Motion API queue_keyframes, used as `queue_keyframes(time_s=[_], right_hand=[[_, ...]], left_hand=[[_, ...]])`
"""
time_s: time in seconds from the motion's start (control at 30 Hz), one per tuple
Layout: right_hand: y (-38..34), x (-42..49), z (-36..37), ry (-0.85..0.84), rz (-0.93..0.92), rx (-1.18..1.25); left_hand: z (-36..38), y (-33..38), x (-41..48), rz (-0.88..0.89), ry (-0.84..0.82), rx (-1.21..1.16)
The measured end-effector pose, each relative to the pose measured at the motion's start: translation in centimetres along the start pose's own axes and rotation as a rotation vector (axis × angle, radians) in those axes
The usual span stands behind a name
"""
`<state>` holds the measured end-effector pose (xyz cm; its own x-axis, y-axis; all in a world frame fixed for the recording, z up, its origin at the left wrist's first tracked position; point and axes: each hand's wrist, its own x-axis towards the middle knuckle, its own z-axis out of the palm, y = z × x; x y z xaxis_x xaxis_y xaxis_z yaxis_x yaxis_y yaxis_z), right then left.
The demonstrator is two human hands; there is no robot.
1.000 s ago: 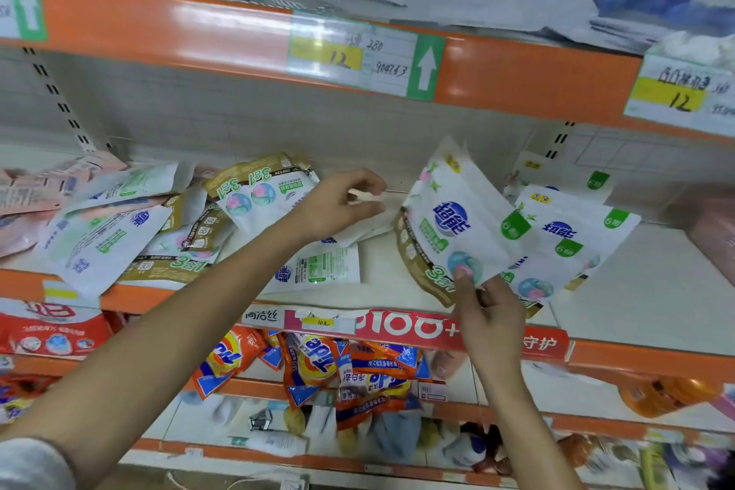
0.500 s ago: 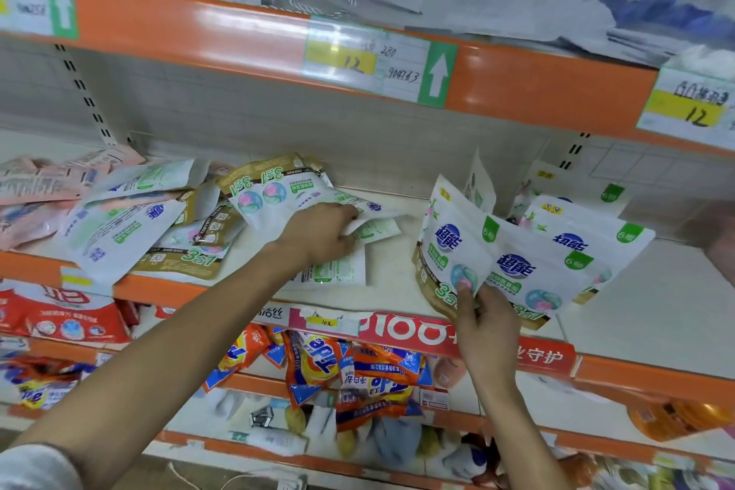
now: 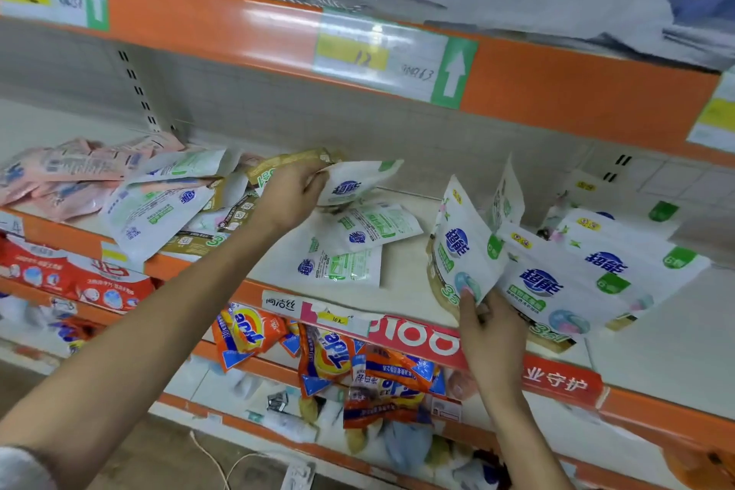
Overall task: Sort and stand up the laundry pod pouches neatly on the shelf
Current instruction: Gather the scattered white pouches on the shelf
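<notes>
Orange detergent bags (image 3: 330,354) hang on the tier below, nearest to my view, and play no part in the task. Above them, the right hand (image 3: 491,330) grasps the lower corner of the front upright pouch (image 3: 463,247). This braces the fanned row (image 3: 596,274) that leans behind it on the shelf (image 3: 409,282). The grip is unchanged from half a second ago.

Further in, two white pouches (image 3: 350,251) lie flat at mid-shelf.

Change noted: half a second ago the left hand (image 3: 290,199) pressed down on these flat pouches. It has since moved up and left, and now pinches another white pouch (image 3: 358,181) by its edge, raised beside the mixed heap (image 3: 159,207). Pink pouches (image 3: 59,179) lie at the far left rear.

Assessment: one more pouch of the matching type is in hand. I judge the next step is to carry it right and stand it against the row. The flat pair and the heap remain unsorted, so much of the task is still open.
</notes>
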<state>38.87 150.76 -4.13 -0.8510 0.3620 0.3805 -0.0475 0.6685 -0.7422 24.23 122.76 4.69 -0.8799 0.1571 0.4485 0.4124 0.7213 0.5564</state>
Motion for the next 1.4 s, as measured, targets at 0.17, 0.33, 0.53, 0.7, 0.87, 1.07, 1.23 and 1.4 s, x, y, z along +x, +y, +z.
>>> queue_keyframes(time_s=[0.17, 0.33, 0.53, 0.7, 0.87, 1.07, 1.23, 1.4], right_hand=[[-0.9, -1.0, -0.7, 0.03, 0.02, -0.013], [-1.9, -3.7, -0.6, 0.141, 0.142, 0.006], [-6.1, -6.1, 1.5, 0.104, 0.112, 0.074], [-10.9, -4.4, 4.0, -0.054, 0.032, 0.087], [-14.7, -2.9, 4.9, -0.103, -0.048, 0.294], [-12.5, -2.4, 4.1, -0.049, 0.013, 0.355], [-11.3, -2.6, 2.6, 0.066, 0.008, 0.336], [-10.5, -3.3, 1.5, 0.176, 0.031, 0.357]], left_hand=[[-1.8, -0.5, 0.4, -0.12, 0.057, -0.176], [-4.4, -0.5, 0.0, -0.088, 0.069, -0.352], [-6.9, -0.7, -0.7, 0.016, -0.009, -0.565], [-8.0, -0.5, -1.0, 0.064, -0.124, -0.644], [-7.3, -0.2, -1.2, 0.089, -0.287, -0.701], [-5.6, 1.4, -1.4, 0.096, -0.368, -0.759], [-4.5, 3.1, -0.8, 0.106, -0.398, -0.788], [-2.6, 2.2, 0.1, 0.089, -0.422, -0.775]])
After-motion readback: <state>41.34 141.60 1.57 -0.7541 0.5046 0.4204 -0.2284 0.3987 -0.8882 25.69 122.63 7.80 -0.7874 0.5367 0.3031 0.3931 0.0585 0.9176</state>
